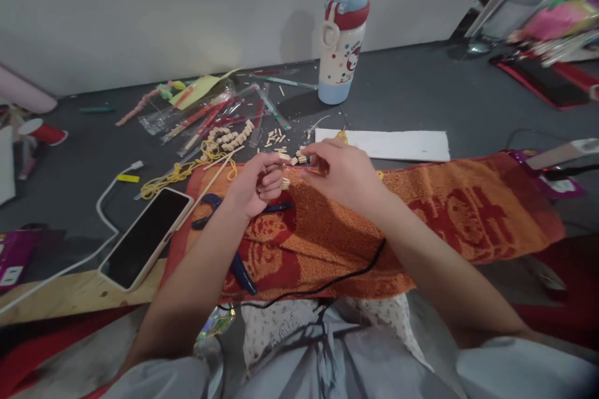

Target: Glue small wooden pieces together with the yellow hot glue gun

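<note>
My left hand (pixel 257 186) is closed, with thumb and index finger pinching a short pale wooden stick piece (pixel 284 156). More pale pieces (pixel 285 184) show just beside its curled fingers. Facing it, my right hand (pixel 345 169) is held palm down, its index finger and thumb curved and apart; whether a thin thread lies between them is too blurred to tell. Loose cut stick pieces (pixel 299 156) lie at the towel's far edge between the hands. Under both hands is an orange and red towel (pixel 337 224). Blue-handled pliers (pixel 242 274) rest on it, partly hidden by my left forearm.
A strip of joined wooden pieces (pixel 229 137) and yellow string (pixel 173 177) lie left of the hands. Nearer is a phone (pixel 146 238) beside a white cable (pixel 100 212). A water bottle (pixel 344 50) stands behind, near a white strip (pixel 407 144). Plastic-wrapped sticks (pixel 206 118) lie back left.
</note>
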{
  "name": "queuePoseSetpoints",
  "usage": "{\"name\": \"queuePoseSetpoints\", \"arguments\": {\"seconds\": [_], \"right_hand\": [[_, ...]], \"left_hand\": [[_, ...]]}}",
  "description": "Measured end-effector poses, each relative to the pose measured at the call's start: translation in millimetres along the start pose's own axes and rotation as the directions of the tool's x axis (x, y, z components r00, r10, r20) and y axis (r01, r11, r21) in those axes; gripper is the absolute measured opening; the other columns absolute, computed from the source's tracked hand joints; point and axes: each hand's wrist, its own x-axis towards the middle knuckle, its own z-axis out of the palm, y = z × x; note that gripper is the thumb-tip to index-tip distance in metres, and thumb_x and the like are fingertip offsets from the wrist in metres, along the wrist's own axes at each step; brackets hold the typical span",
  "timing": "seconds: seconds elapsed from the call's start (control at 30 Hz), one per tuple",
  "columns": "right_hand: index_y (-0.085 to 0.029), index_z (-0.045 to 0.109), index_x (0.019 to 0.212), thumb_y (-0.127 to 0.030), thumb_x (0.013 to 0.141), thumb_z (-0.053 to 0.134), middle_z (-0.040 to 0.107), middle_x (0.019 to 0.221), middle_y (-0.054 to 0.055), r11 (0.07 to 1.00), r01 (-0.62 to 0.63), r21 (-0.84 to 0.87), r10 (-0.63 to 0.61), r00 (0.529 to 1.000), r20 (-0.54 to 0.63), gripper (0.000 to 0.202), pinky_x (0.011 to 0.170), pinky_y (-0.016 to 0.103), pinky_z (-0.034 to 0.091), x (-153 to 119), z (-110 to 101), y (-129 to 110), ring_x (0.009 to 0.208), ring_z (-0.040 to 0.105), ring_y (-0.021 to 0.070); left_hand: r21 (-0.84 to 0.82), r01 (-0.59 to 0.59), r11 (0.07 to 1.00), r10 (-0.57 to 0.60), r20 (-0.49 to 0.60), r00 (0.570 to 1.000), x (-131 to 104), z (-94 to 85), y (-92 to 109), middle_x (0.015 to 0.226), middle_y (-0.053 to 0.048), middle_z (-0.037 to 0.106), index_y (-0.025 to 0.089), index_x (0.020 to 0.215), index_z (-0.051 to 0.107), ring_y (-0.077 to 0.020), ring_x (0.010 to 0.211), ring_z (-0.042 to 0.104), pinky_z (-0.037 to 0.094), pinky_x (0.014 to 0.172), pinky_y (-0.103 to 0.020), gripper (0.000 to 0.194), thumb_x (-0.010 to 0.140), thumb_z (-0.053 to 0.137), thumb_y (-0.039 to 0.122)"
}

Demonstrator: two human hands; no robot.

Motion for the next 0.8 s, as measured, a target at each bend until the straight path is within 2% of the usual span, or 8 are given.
{"name": "queuePoseSetpoints", "arguments": {"seconds": [0.13,0.3,0.53,0.8], "right_hand": [[-0.016,0.071,0.099,-0.030,0.082,0.067,0.068,0.089,0.007,0.999,0.022,0.041,-0.021,0.999,-0.032,0.022,0.068,0.028,0.038,7,10,-7,0.077,0.059,0.0171],[-0.017,0.072,0.088,-0.029,0.087,0.062,0.070,0.085,0.007,0.999,-0.005,-0.054,0.002,0.999,-0.046,0.016,0.064,0.028,0.035,10,12,-13,0.075,0.060,0.0172],[-0.017,0.070,0.081,-0.026,0.092,0.052,0.071,0.082,0.008,0.978,-0.013,-0.208,0.022,0.999,0.041,0.023,0.059,0.030,0.029,10,9,-20,0.069,0.059,0.0174],[-0.018,0.070,0.074,-0.023,0.090,0.049,0.074,0.081,0.008,0.969,-0.029,-0.246,0.042,0.998,0.051,0.026,0.059,0.030,0.028,12,13,-17,0.070,0.062,0.0198]], "left_hand": [[0.029,0.004,1.000,-0.004,0.005,1.000,0,-1.0,-1,0.037,0.010,0.029,0.015,0.060,0.054,-0.0007,0.031,0.017,0.013,0.029,-0.012,0.016,0.070,0.062,0.025],[0.070,0.005,0.998,-0.008,0.039,0.999,2,-2.0,-4,0.037,0.011,0.029,0.014,0.062,0.055,-0.0003,0.030,0.017,0.013,0.029,-0.011,0.017,0.068,0.066,0.026],[0.104,-0.037,0.994,0.040,-0.020,0.999,4,0.2,-6,0.037,0.011,0.028,0.018,0.056,0.044,-0.0003,0.030,0.016,0.012,0.030,-0.012,0.026,0.073,0.063,0.023],[0.189,-0.111,0.976,0.117,-0.024,0.993,5,-1.9,-8,0.038,0.011,0.027,0.018,0.062,0.048,-0.0006,0.031,0.016,0.010,0.032,-0.013,0.020,0.077,0.061,0.020]]}}
